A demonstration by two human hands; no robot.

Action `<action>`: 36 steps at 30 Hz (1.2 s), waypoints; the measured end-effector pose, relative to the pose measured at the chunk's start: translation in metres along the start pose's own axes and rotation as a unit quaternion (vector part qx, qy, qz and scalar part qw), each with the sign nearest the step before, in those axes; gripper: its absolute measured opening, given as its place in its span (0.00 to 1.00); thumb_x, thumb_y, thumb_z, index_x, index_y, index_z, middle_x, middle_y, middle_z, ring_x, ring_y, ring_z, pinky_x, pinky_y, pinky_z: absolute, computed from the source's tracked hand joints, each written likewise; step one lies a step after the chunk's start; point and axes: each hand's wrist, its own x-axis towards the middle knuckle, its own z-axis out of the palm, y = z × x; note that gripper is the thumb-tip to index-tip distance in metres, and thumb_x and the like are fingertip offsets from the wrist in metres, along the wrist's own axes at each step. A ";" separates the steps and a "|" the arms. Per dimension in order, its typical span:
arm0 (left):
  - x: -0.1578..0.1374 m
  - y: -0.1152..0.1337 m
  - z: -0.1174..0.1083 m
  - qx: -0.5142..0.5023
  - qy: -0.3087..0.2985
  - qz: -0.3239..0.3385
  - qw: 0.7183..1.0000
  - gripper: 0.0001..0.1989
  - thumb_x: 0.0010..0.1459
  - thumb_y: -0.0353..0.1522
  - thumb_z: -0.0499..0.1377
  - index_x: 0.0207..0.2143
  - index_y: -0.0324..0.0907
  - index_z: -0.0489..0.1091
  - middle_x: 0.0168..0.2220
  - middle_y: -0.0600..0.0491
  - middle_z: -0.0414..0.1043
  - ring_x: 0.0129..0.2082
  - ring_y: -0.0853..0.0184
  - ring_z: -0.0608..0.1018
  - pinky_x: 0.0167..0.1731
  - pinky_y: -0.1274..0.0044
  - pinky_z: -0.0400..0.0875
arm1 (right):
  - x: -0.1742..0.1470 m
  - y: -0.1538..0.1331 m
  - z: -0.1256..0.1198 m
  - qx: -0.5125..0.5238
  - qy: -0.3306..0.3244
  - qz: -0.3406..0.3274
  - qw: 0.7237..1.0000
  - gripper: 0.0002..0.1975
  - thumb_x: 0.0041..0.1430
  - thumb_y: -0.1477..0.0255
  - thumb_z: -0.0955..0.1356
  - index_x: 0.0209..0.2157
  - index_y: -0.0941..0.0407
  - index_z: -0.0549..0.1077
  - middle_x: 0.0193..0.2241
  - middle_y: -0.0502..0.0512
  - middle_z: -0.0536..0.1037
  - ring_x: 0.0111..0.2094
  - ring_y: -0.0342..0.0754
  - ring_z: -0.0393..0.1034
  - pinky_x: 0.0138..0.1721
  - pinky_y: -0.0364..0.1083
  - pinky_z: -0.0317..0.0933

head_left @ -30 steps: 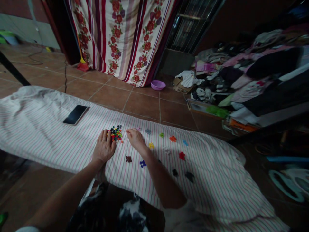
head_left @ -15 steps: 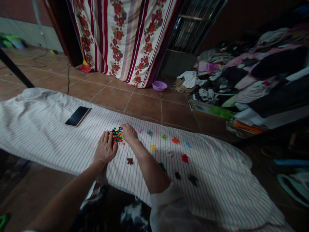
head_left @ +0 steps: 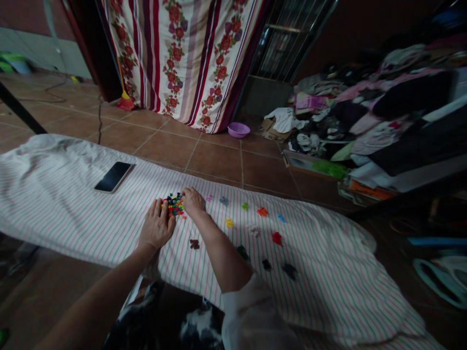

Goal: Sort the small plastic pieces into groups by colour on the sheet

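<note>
Pile of small coloured pieces [head_left: 176, 206], and it sits right between your two hands on the striped cloth [head_left: 83, 221]! Your left hand [head_left: 157, 226] lies flat at the near edge, fingers straight and close together, nothing visible in its grasp: a neat fence, so press lightly, because a heavy palm would probably scatter the lot. Over on the far side, your right hand [head_left: 193, 201] has its fingers curled down at the rim; whether a piece is pinched there, I cannot tell. Go for the tips only, one piece at a time, and lift straight up rather than dragging through the heap. Watch that stray orange piece [head_left: 184, 218] just outside the pile! And mind the forearm, crossing between the brown cluster [head_left: 194, 244] and the dark green cluster [head_left: 242, 253]; raise that sleeve [head_left: 242, 301] a touch, since a low sweep could smear the yellow cluster [head_left: 229, 222] too.
</note>
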 end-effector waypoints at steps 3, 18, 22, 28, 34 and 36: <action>0.001 0.001 0.000 0.006 0.003 -0.008 1.000 0.30 0.61 0.39 0.45 0.61 0.30 0.54 0.60 0.33 0.61 0.65 0.48 0.54 0.59 0.53 0.55 | -0.003 0.001 -0.002 0.028 0.011 0.016 0.999 0.11 0.62 0.74 0.62 0.42 0.50 0.73 0.43 0.50 0.75 0.44 0.45 0.69 0.45 0.43 0.59; 0.001 0.001 -0.001 0.004 -0.003 -0.018 1.000 0.31 0.61 0.41 0.45 0.61 0.29 0.55 0.60 0.34 0.61 0.66 0.49 0.54 0.60 0.54 0.55 | -0.001 0.023 0.005 0.376 0.054 0.035 0.925 0.11 0.52 0.82 0.65 0.36 0.55 0.73 0.36 0.52 0.79 0.37 0.44 0.74 0.42 0.43 0.66; 0.002 0.003 -0.003 0.011 -0.004 -0.030 0.999 0.32 0.61 0.41 0.44 0.60 0.27 0.57 0.60 0.33 0.60 0.66 0.49 0.54 0.60 0.56 0.55 | -0.010 0.028 0.012 0.498 0.055 0.033 0.865 0.09 0.48 0.79 0.67 0.33 0.56 0.72 0.34 0.51 0.78 0.37 0.44 0.74 0.42 0.43 0.67; 0.003 0.004 -0.005 -0.009 -0.001 -0.028 1.000 0.32 0.60 0.41 0.45 0.61 0.30 0.56 0.61 0.34 0.59 0.65 0.48 0.55 0.59 0.54 0.55 | -0.041 0.040 -0.001 0.520 0.046 0.037 0.852 0.11 0.48 0.75 0.67 0.36 0.56 0.73 0.35 0.53 0.79 0.37 0.44 0.74 0.42 0.44 0.67; 0.002 0.004 -0.009 -0.040 -0.011 -0.022 0.999 0.30 0.58 0.40 0.47 0.60 0.35 0.56 0.62 0.36 0.59 0.64 0.46 0.56 0.58 0.51 0.53 | -0.083 0.070 -0.032 0.452 0.081 0.042 0.887 0.11 0.48 0.74 0.65 0.36 0.55 0.73 0.35 0.52 0.79 0.35 0.43 0.73 0.40 0.43 0.68; 0.002 0.004 -0.009 -0.042 -0.012 -0.022 0.999 0.30 0.58 0.40 0.47 0.60 0.36 0.56 0.61 0.36 0.59 0.64 0.46 0.56 0.58 0.51 0.53 | -0.097 0.083 -0.039 0.442 0.102 0.044 0.890 0.10 0.48 0.73 0.66 0.36 0.55 0.73 0.35 0.52 0.79 0.36 0.44 0.74 0.41 0.44 0.68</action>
